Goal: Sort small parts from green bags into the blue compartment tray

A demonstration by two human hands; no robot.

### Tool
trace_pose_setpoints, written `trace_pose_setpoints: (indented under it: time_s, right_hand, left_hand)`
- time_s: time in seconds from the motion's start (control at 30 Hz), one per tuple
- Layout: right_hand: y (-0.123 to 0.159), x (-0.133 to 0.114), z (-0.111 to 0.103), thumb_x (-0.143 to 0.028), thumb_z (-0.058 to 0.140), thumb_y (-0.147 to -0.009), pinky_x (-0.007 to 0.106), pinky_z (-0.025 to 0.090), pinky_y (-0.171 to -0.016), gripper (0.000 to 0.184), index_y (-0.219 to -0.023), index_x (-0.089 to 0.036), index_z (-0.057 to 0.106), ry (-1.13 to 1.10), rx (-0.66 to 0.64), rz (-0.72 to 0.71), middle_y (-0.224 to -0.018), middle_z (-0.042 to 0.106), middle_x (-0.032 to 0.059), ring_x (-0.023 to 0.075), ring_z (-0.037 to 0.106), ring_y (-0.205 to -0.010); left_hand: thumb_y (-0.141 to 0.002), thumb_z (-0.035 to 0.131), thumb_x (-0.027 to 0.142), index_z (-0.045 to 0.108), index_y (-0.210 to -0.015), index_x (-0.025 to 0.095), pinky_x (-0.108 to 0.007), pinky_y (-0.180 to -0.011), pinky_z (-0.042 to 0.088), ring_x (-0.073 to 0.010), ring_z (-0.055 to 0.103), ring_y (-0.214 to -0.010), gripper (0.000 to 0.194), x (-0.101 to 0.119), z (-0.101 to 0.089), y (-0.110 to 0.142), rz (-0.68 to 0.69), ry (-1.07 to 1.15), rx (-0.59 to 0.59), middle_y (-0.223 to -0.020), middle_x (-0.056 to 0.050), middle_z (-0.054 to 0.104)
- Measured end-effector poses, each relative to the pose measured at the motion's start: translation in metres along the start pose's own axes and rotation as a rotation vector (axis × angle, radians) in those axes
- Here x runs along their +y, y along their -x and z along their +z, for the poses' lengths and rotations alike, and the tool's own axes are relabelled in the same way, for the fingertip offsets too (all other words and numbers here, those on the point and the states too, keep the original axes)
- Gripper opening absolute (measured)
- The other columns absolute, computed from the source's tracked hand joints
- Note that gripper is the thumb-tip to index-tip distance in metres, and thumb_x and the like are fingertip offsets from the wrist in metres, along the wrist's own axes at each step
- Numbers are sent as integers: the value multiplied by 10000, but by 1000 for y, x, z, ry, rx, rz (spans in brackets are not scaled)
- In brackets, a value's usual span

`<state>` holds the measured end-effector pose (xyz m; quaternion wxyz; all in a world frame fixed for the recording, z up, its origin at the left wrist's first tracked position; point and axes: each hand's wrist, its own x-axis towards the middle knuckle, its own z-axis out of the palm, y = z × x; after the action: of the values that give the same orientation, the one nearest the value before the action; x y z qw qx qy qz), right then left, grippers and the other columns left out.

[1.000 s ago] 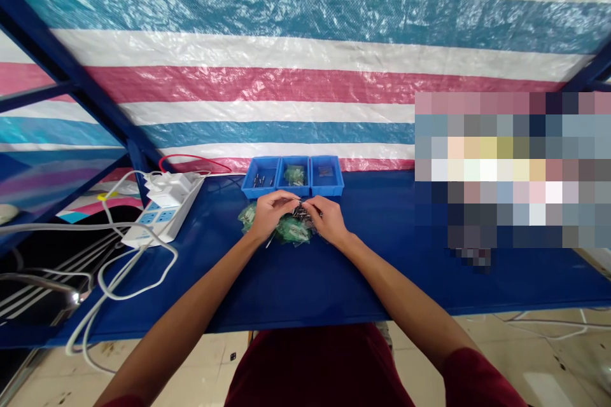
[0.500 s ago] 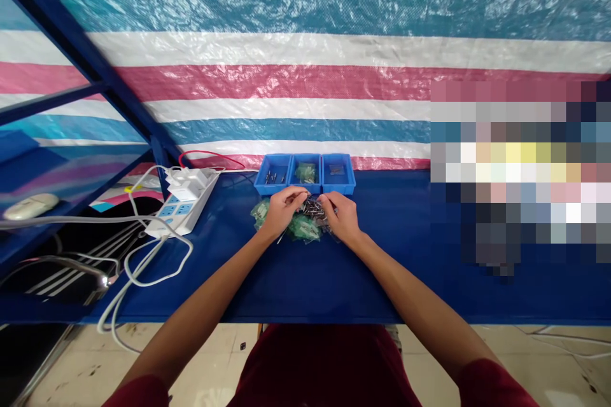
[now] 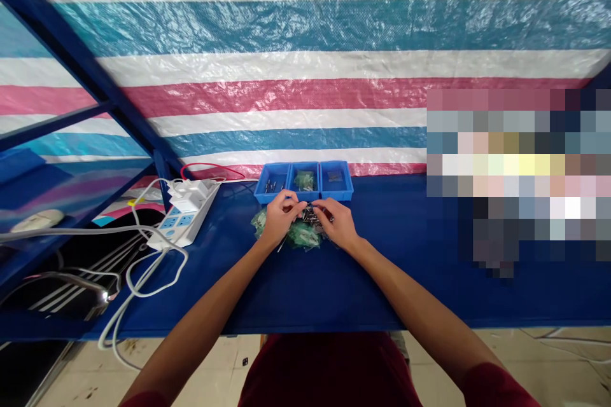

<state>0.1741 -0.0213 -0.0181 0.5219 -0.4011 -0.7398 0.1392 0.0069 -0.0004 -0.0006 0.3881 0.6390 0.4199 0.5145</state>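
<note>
My left hand [image 3: 281, 219] and right hand [image 3: 338, 224] sit close together over a cluster of small dark metal parts [image 3: 312, 213], near the middle of the table. The fingers [image 3: 296, 205] of both hands are curled inward and closed toward the parts, but from here I can't tell whether they are gripping any. Under my hands lies a heap of green plastic bags [image 3: 301, 235], with a thin metal pin [image 3: 281, 244] poking out at its near left edge.

Just beyond, against the far edge of the table, stand three blue plastic trays side by side. The left tray [image 3: 272, 182] holds small metal pins, the middle tray [image 3: 304, 180] a green bag, and the right tray [image 3: 337, 179] a small dark bundle.

Off to the left, a white power strip [image 3: 188, 222] lies on the blue table [image 3: 224, 296] with white cables [image 3: 143, 280] trailing over the edge. A red wire [image 3: 205, 170] loops behind it. A striped plastic tarp [image 3: 305, 102] covers the far side.
</note>
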Motion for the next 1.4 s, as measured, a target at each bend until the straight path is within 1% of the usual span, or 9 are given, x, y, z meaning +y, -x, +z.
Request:
trace_pose_setpoints:
  time_s: [0.5,0.67,0.9,1.03,1.13,1.23,1.3,1.33,1.4]
  right_hand:
    - [0,3,3,-329,480,-934,250,442,-644,235,-868,-194,661,16,-65,-24,-756,640,37,145,585,-674]
    - [0,3,2,-330,441,-951,255,455,-678,263,-865,-190,647,13,-29,-11,-792,664,49,155,608,-715]
    - [0,3,1,-359,414,-955,274,470,-700,297,-861,-195,644,10,26,51,-820,686,56,173,624,-730]
    - [0,2,1,-360,418,-954,267,460,-675,304,-852,-187,647,22,12,66,-793,679,54,171,622,-709]
    - [0,1,0,-352,407,-956,264,453,-678,311,-866,-176,647,36,34,78,-800,682,58,171,625,-715]
    - [0,1,0,-355,394,-959,257,450,-676,326,-878,-171,650,49,54,92,-795,684,56,164,623,-708]
    - [-1,2,0,-363,389,-959,255,448,-666,337,-871,-172,652,53,47,96,-779,682,52,160,617,-690]
    - [-1,3,0,-366,388,-959,256,448,-663,341,-866,-173,653,53,40,94,-776,682,52,159,614,-684]
    - [0,4,0,-368,390,-957,257,449,-658,344,-854,-173,654,48,29,89,-773,684,52,157,609,-673]
  left_hand:
    - [-715,730,436,483,-784,188,-178,-426,356,-61,443,-392,357,7,5,3,-28,35,-30,-498,65,553]
    - [-695,749,396,587,-818,165,-208,-477,424,-82,499,-448,309,6,5,1,-18,88,-19,-546,37,589]
    - [-654,776,371,701,-760,144,-256,-575,502,-129,591,-574,262,-5,2,-4,-63,130,-11,-652,-23,661]
    - [-688,755,373,713,-747,151,-268,-582,516,-144,607,-572,234,-5,1,-2,24,24,12,-631,-25,665]
    - [-760,703,361,720,-760,169,-288,-651,531,-164,645,-654,193,-1,0,3,224,-190,120,-716,-40,702]
    - [-806,669,303,720,-781,182,-295,-709,525,-166,659,-708,134,3,-7,5,522,-382,333,-763,-40,717]
    - [-810,668,278,709,-776,177,-295,-707,513,-165,655,-702,114,3,-16,1,668,-467,458,-744,-39,711]
    - [-815,663,282,703,-781,174,-293,-702,506,-167,652,-705,120,2,-22,-3,702,-510,514,-746,-43,708]
    - [-862,604,300,693,-864,164,-289,-697,486,-172,646,-730,162,0,-33,-12,623,-610,594,-811,-62,709]
